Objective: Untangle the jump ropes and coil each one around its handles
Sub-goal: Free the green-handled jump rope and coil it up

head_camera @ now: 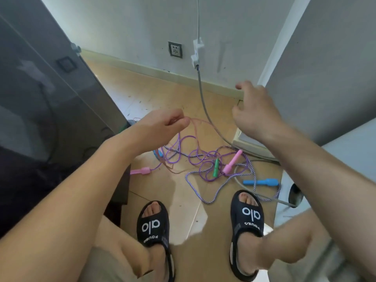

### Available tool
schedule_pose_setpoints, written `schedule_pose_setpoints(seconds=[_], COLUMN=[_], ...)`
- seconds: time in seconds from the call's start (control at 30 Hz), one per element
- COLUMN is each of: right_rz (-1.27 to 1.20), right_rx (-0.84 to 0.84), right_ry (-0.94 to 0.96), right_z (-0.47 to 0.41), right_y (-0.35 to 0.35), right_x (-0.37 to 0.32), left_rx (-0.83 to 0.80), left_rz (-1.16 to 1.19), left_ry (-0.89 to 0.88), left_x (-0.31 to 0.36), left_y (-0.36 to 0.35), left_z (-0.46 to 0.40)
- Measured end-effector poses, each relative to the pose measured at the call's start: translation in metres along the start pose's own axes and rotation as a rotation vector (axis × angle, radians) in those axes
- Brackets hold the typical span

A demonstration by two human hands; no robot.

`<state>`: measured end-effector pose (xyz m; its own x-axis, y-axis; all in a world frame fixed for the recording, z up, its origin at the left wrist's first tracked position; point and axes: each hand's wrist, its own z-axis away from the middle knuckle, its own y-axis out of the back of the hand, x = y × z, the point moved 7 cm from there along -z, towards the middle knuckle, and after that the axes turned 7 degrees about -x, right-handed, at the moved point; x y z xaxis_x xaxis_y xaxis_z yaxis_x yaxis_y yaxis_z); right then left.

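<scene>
ropes (205,159) tangled on floor (162,94) ahead of sandals (153,224) | cabinet (40,88) left | socket (175,49) on wall (132,27) behind

Pretty evenly lit with soft daylight, no harsh shadows, just a bright glare patch on the floor (189,226) at the bottom middle between the feet. Wide-angle lens bends the wall lines hard toward the upper corners. Whole frame's a bit soft, and the forearms along the lower edges look smeary and stretched.
</scene>
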<state>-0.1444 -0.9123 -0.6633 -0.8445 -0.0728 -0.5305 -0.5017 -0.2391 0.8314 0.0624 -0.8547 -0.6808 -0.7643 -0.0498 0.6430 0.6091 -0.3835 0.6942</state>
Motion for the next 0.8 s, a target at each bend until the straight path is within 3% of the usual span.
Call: schedule_pose_setpoints(seconds=[0.07,0.13,0.2,0.27,0.33,0.43,0.57,0.63,0.73,0.8], right_rz=[-0.26,-0.449,-0.453,-0.438,-0.275,0.173,0.461,0.353,-0.143,-0.339], right_rx=[-0.015,-0.155,-0.278,-0.298,-0.232,-0.082,0.025,-0.031,-0.203,-0.341], right_ry=[0.138,0.231,0.266,0.245,0.273,0.329,0.046,0.02,0.211,0.279], right_z=[0.005,0.01,0.012,0.006,-0.002,-0.011,-0.032,-0.033,-0.016,-0.004], right_y=[-0.005,-0.024,-0.041,-0.049,-0.044,-0.019,0.021,0.016,-0.017,-0.037], right_x=[-0.029,-0.053,-0.063,-0.058,-0.052,-0.047,0.002,0.01,-0.029,-0.054], left_rx=[0.023,0.027,-0.007,-0.038,-0.022,-0.023,-0.072,-0.04,0.016,0.052], left_rz=[-0.022,0.015,0.005,-0.013,-0.029,-0.117,-0.175,-0.144,-0.135,-0.114], left_ry=[-0.051,-0.11,-0.147,-0.151,-0.123,-0.027,0.031,0.002,-0.09,-0.135], left_x=[0.013,0.026,0.034,0.034,0.03,0.018,0.007,0.015,0.038,0.052], left_y=[-0.002,-0.007,-0.014,-0.02,-0.019,-0.018,-0.023,-0.023,-0.024,-0.02], left_z=[-0.001,-0.003,-0.003,-0.002,-0.002,-0.005,-0.006,-0.006,-0.006,-0.004])
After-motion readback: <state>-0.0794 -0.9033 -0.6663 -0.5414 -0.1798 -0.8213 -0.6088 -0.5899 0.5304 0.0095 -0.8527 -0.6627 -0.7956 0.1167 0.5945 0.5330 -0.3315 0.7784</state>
